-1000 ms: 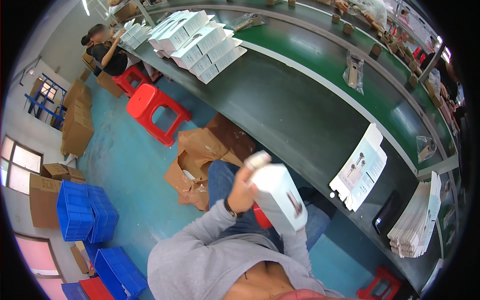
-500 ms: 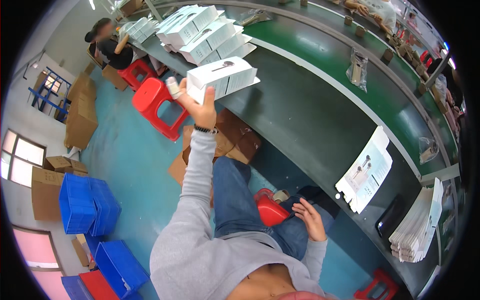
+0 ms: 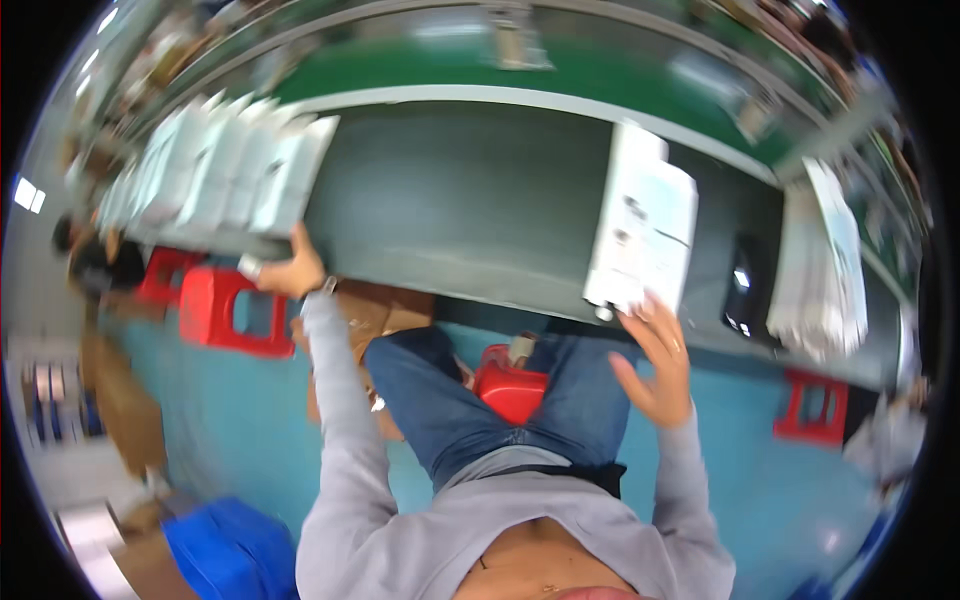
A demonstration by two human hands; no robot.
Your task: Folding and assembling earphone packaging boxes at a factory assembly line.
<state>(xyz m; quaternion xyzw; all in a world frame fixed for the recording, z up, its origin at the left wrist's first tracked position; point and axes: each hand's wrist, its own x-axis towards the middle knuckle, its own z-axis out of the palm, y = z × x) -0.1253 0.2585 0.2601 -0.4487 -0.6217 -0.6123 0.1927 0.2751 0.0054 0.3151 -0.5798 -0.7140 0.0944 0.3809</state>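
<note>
My left hand (image 3: 290, 270) is at the table's front edge with its fingers apart and nothing in them. Pale wrapping covers one or more of its fingertips. Just beyond it stands a row of white boxes (image 3: 205, 175), blurred by motion; I cannot tell whether my fingers touch the nearest one. On the right, my right hand (image 3: 655, 365) reaches up with spread fingers. Its fingertips are at the near edge of a flat, unfolded white carton (image 3: 645, 225) lying on the dark table (image 3: 460, 200); whether they touch it is unclear.
A black glossy phone-like object (image 3: 745, 290) and a stack of flat cartons (image 3: 822, 265) lie at the right. Behind the table runs a green belt (image 3: 400, 65) with bagged items. Red stools (image 3: 225, 310), an open brown carton (image 3: 375, 315) and a blue crate (image 3: 235, 550) are on the floor.
My left hand has let go of the white box, which now stands among the others. My right hand has risen from my lap to the flat carton. The view has swung right.
</note>
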